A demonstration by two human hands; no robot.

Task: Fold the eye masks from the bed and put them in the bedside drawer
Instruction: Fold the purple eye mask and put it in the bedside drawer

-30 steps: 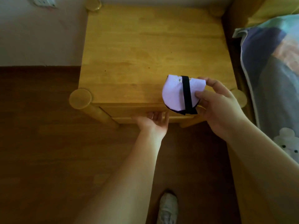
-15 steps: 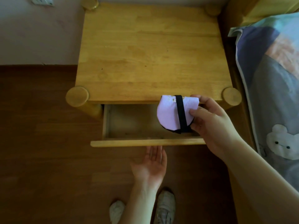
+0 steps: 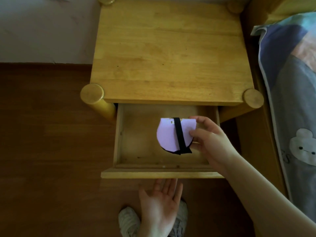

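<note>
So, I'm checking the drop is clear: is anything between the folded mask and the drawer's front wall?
No. In the head view, only bare drawer floor shows between the eye mask, held in the right hand, and the front wall.

Both forearms are bare, with no sleeves in view. The left hand and right hand wear nothing. White sneakers cover the feet.

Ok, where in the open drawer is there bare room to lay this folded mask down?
The drawer floor shows bare wood left of the folded eye mask, up to the left wall, and along the front wall. The right side is crowded by the right hand pinching the mask. The left hand is outside, palm up.
</note>
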